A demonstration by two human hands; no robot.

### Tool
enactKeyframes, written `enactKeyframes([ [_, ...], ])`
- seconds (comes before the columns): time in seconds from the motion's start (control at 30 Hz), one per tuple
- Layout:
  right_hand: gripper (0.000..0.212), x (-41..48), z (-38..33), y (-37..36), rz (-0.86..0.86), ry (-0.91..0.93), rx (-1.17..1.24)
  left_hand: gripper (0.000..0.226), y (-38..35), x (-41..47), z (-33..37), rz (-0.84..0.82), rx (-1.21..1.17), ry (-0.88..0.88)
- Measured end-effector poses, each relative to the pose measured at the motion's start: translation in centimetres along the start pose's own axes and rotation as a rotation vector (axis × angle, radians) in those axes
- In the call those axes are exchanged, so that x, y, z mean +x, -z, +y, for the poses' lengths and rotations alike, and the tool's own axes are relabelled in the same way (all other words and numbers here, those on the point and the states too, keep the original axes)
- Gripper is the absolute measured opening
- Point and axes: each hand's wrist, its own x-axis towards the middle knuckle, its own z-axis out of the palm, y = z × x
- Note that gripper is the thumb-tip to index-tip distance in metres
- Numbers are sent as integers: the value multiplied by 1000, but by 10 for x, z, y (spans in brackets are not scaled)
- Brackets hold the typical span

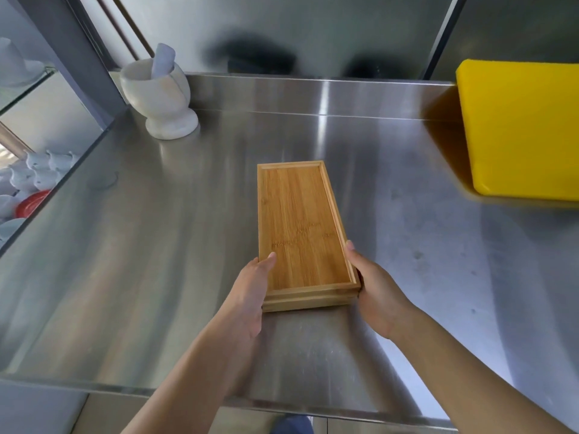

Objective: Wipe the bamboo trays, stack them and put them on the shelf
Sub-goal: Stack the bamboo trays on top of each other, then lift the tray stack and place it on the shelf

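Observation:
A stack of rectangular bamboo trays (300, 227) lies lengthwise on the steel shelf surface (156, 261), near its middle. The layered edges of the lower trays show at the near end. My left hand (247, 296) grips the stack's near left corner, thumb on the top tray's rim. My right hand (376, 289) holds the near right side, fingers along the edge. Whether the stack rests on the steel or is held just above it, I cannot tell. No cloth is in view.
A white stone mortar with a pestle (159, 95) stands at the back left. A thick yellow cutting board (523, 130) lies at the right. A glass cabinet with white crockery (34, 177) is to the left. A steel backsplash (313, 92) bounds the far edge.

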Motion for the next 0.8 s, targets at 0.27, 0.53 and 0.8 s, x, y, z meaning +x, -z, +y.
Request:
enactKeyframes([
  [0.27, 46, -10, -10, 9, -29, -5, 16, 35, 18, -21, 15, -62, -106, 33],
  [0.53, 41, -13, -3, 15, -30, -20, -13, 25, 24, -19, 2, -186, -164, 94],
  [0.8, 38, -14, -14, 23, -43, 24, 8, 37, 19, -16, 6, -202, -149, 59],
])
